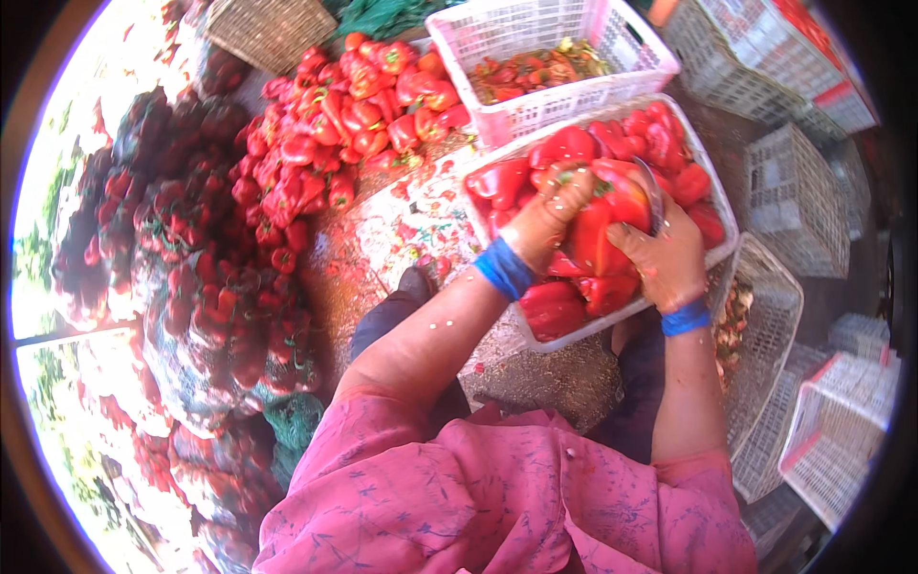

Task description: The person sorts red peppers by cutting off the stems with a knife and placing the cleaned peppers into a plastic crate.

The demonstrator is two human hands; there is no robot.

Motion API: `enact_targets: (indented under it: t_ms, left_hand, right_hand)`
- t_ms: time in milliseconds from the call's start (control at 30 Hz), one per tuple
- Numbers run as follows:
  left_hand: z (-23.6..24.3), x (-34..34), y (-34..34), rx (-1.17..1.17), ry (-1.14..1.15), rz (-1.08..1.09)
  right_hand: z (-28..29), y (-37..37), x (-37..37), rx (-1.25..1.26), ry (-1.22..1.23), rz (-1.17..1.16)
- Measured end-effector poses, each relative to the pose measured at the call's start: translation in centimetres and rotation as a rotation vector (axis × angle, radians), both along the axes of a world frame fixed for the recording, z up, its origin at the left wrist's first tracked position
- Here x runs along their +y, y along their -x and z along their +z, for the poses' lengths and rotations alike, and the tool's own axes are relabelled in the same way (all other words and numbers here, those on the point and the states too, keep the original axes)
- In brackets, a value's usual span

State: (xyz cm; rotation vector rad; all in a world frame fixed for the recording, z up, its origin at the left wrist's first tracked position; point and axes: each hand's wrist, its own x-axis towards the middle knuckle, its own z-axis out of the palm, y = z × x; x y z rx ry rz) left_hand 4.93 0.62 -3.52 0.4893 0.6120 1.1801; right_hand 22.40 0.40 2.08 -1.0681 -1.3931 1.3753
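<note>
Over a white plastic crate (524, 320) heaped with red bell peppers (553, 308), both of my hands are closed on one large red pepper (608, 218). My left hand (553, 212) grips its left side and top near the stem. My right hand (665, 253) has a curved metal blade (650, 191) in its fingers, against the pepper's right side, with the thumb pressed on the pepper. The blade's handle is hidden. Blue bands circle both wrists, and pale seeds speckle my hands and forearms.
Loose peppers (344, 115) are heaped beyond a scrap-strewn floor (402, 225). Bagged peppers (191, 306) are piled along the left. A crate with scraps (612, 99) stands at the back, another (779, 316) at my right. More crates (794, 196) line the right; a woven basket (258, 29) is top left.
</note>
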Motion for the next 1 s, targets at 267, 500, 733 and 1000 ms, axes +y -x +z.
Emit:
enact_targets:
  t_ms: [267, 500, 733, 1000]
  left_hand:
    - [-1.4, -0.2, 0.0, 0.092, 0.082, -0.017]
    - [1.1, -1.1, 2.0, 0.125, -0.126, -0.111]
    - [3.1, -1.0, 1.9, -0.139, -0.017, -0.142]
    - [3.7, 0.6, 1.2, 0.32, -0.109, 0.076]
  right_hand:
    - [-1.8, -0.3, 0.8, -0.135, 0.11, 0.029]
    - [0.0, -1.5, 1.6, 0.018, 0.475, 0.127]
    - [-2.7, -1.0, 1.7, 0.844, 0.538, 0.298]
    - [-2.2, -1.8, 2.2, -0.016, 0.396, -0.505]
